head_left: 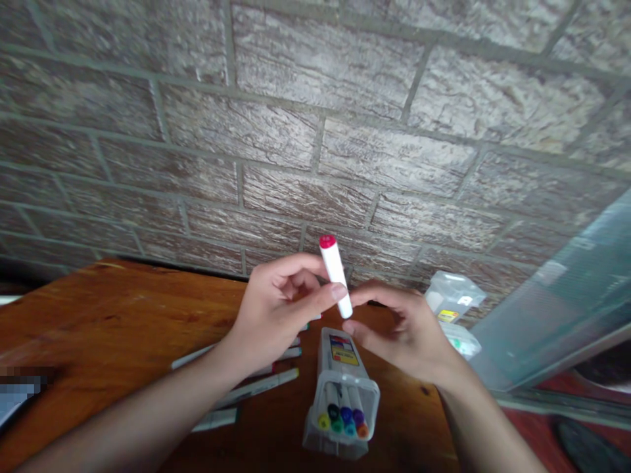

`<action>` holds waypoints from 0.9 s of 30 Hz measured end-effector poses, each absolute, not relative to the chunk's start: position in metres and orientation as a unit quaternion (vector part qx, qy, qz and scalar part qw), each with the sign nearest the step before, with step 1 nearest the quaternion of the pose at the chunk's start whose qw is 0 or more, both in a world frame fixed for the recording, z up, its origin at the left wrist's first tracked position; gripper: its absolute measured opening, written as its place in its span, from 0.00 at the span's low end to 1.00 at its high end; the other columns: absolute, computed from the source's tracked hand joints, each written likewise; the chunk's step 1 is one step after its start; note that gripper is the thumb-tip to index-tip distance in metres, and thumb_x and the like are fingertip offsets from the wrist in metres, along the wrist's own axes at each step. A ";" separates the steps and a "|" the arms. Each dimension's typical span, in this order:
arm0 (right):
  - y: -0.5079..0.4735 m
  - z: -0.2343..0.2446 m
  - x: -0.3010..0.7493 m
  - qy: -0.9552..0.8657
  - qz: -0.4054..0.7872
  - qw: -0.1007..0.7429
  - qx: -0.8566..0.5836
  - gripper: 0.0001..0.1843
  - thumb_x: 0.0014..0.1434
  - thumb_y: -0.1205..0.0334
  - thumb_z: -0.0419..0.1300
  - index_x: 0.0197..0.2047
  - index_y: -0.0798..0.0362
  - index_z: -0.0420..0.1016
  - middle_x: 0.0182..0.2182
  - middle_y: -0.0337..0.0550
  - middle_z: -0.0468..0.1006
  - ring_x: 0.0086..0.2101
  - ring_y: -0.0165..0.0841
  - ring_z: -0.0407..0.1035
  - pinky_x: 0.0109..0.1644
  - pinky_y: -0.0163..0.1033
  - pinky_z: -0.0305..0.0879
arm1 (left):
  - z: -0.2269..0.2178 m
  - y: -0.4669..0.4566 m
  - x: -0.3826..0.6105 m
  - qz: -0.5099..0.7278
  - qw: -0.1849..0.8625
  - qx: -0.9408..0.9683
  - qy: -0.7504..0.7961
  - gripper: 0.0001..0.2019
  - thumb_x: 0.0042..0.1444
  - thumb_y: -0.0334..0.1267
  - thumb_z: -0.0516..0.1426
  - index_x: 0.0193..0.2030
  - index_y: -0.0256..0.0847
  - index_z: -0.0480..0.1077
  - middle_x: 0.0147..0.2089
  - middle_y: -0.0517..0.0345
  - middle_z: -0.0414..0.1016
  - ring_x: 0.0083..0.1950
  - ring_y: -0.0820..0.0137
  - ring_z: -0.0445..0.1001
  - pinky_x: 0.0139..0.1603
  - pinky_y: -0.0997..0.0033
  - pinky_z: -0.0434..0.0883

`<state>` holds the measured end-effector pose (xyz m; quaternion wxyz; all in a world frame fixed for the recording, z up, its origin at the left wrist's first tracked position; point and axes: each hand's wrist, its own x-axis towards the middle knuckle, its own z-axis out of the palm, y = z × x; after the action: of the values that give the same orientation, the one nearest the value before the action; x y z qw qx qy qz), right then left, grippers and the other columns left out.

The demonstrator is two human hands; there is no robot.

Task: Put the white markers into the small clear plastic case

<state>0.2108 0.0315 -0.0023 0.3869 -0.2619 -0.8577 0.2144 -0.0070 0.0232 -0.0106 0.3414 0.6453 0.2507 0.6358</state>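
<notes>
Head camera looks down over a pair of bare forearms at a reddish-brown wooden table (98, 315) pushed up against a textured grey brick wall (315, 131). The left hand (276, 309) is closed around a white marker (336, 276), its fingers curled and its thumb pressed across the barrel. The marker stands tilted, with its red cap (327, 242) up and leaning toward the left, and it sits above the table in the gap between the two hands. The right hand (407, 335) is narrowly parted, with its fingertips (359, 299) and thumb (350, 327) right by the marker's lower end; I can't tell whether they touch it.

Below the hands, a clear plastic marker case (341, 394) lies on the table with its open end toward the person, showing a bunch of coloured caps: yellow, green, blue, teal, purple and orange among them. Loose markers (256, 387) lie at angles under the left forearm, just left of the case. Past the right hand, two clear plastic packets (453, 295) sit by the wall, and a tinted glass pane (557, 295) rises along the right side.
</notes>
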 end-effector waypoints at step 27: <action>0.046 0.000 0.225 -0.604 0.429 0.619 -0.261 0.09 0.52 0.57 0.81 0.37 0.45 0.90 0.27 0.39 0.88 0.25 0.27 0.80 0.32 0.27 0.76 | -0.012 0.034 -0.008 0.579 0.442 0.617 0.299 0.09 0.56 0.38 0.71 0.42 0.38 0.83 0.32 0.58 0.82 0.30 0.75 0.74 0.30 0.78 0.68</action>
<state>0.2250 0.0464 -0.0002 0.6188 -0.2607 -0.6039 0.4295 -0.0085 0.0336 -0.0116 0.4416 0.6166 0.2987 0.5793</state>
